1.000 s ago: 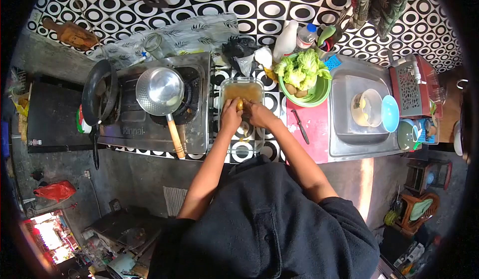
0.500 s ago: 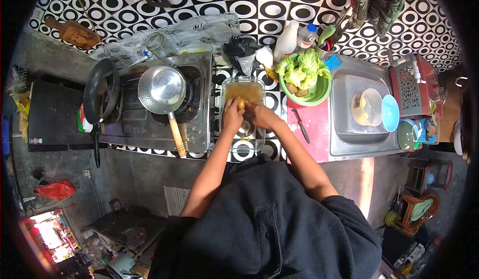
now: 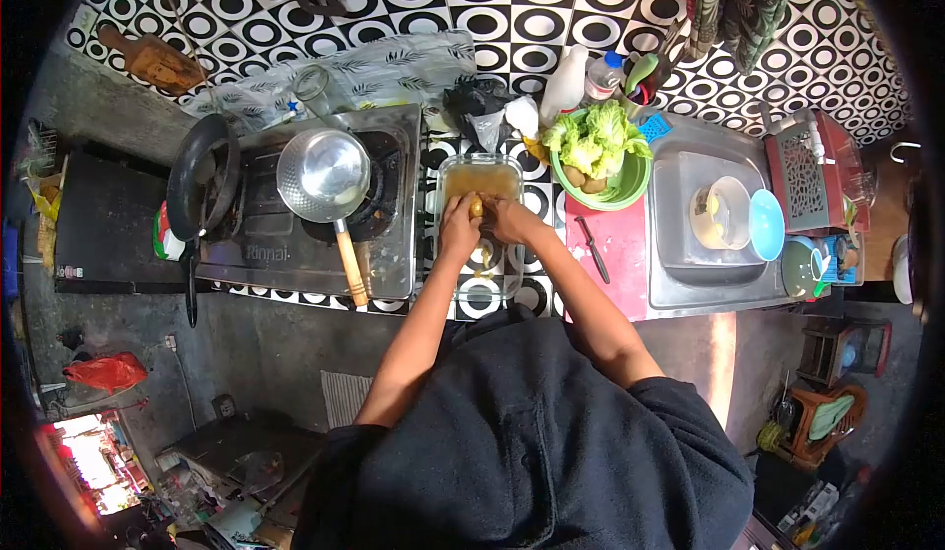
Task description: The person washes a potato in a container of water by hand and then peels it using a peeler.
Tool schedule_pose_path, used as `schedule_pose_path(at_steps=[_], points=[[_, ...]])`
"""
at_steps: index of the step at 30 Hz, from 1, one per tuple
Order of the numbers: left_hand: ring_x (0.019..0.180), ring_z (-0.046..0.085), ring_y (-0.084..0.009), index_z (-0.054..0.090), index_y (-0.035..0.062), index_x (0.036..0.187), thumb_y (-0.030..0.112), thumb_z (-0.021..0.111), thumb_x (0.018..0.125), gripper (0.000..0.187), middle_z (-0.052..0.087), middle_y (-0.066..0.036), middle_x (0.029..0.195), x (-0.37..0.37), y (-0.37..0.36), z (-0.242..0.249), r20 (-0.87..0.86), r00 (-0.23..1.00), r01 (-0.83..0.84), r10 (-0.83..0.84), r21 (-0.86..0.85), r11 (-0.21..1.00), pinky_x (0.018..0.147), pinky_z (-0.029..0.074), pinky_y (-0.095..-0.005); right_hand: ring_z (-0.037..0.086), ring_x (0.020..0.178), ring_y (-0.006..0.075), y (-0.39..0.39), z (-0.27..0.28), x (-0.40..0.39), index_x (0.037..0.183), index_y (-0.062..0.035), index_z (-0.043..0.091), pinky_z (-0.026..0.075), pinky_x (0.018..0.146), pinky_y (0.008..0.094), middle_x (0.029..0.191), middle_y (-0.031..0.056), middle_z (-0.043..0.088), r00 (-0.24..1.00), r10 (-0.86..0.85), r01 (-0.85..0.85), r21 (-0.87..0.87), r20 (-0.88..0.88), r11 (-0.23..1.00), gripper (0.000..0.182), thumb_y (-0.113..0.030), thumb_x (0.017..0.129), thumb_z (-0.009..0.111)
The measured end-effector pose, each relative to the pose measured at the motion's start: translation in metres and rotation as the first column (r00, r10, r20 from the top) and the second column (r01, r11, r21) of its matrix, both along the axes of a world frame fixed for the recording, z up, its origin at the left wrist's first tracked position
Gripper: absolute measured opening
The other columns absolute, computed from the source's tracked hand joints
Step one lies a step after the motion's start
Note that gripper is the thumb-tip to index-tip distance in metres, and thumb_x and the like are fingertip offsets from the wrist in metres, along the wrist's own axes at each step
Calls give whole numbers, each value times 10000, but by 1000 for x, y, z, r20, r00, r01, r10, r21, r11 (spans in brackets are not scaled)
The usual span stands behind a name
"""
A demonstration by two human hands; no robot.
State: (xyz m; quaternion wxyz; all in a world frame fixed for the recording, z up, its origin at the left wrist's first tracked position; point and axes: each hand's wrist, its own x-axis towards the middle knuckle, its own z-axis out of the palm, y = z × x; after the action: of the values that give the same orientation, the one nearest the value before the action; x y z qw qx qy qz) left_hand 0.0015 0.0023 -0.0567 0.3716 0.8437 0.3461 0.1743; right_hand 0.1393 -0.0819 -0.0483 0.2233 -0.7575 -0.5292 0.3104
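Note:
My left hand is closed around a small yellow-brown potato. Against the potato's right side my right hand is curled, its fingertips partly hidden. Both hands are over a clear rectangular container of cloudy brown water. The near part of the container lies under my wrists, and yellowish bits show there. To the right, a green bowl holds lettuce and brown potatoes. A dark-handled knife lies on the pink cutting board.
Left of the container stands a gas stove with a metal saucepan and a black frying pan. On the right is a sink with a clear tub and a blue bowl. Bottles line the tiled wall.
The potato is turned slightly between my hands, and my right hand has shifted a little toward the left. The whole view has moved slightly; other things stay in place.

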Motion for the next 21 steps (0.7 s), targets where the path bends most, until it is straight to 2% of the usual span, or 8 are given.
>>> schedule_pose_path(at_steps=[3,6,9,12,15,18,21], points=[[1133,543,-391,564,28,1297,-47,717,752,570,561,-180,1211,-1,0,0,6,1000,-1,1,-15,1000,978,451,-409,638,1028,426,-8,-3,5,1355,13,511,523,883,448,1200,291,614,993,113,-112,30,-43,993,595,-125,787,623],[1138,546,-386,567,29,1303,-49,718,750,578,564,-179,1225,0,0,0,16,1000,-17,17,-27,999,986,447,-404,655,967,429,-16,-4,3,1240,25,586,531,850,457,1028,303,661,996,51,-42,131,-68,991,519,-45,726,573],[1141,549,-384,574,26,1302,-51,716,753,572,565,-183,1234,-1,2,4,-6,1000,9,-9,-53,999,988,448,-401,654,963,433,-9,1,4,1238,26,587,531,847,461,1024,293,665,996,59,-49,126,-70,991,511,-52,732,580],[1138,551,-388,580,21,1293,-49,715,755,558,570,-186,1228,-2,5,0,21,1000,17,-16,-62,998,984,452,-405,653,960,436,2,13,6,1211,28,594,530,844,465,1020,295,666,992,50,-50,2,-117,999,470,-88,755,592],[1136,551,-393,578,17,1291,-50,715,755,557,574,-186,1222,-2,6,-4,27,999,19,-19,0,1000,977,457,-408,653,954,439,13,-2,6,1206,24,587,528,842,473,1025,304,661,995,83,-79,76,-49,994,455,-125,776,599],[1118,572,-391,584,19,1289,-57,706,757,551,590,-182,1209,-2,6,-2,14,1000,-4,4,9,1000,963,471,-398,653,990,421,16,-2,5,1325,1,531,520,871,446,1069,283,664,997,72,-73,-34,-11,997,562,-130,787,630],[1118,576,-381,587,23,1288,-55,707,756,551,592,-178,1206,-3,5,-1,5,1000,2,-2,-18,1000,963,472,-396,654,976,421,8,8,2,1278,8,563,520,860,444,1041,293,663,997,69,-65,-106,39,992,515,-126,786,635]])
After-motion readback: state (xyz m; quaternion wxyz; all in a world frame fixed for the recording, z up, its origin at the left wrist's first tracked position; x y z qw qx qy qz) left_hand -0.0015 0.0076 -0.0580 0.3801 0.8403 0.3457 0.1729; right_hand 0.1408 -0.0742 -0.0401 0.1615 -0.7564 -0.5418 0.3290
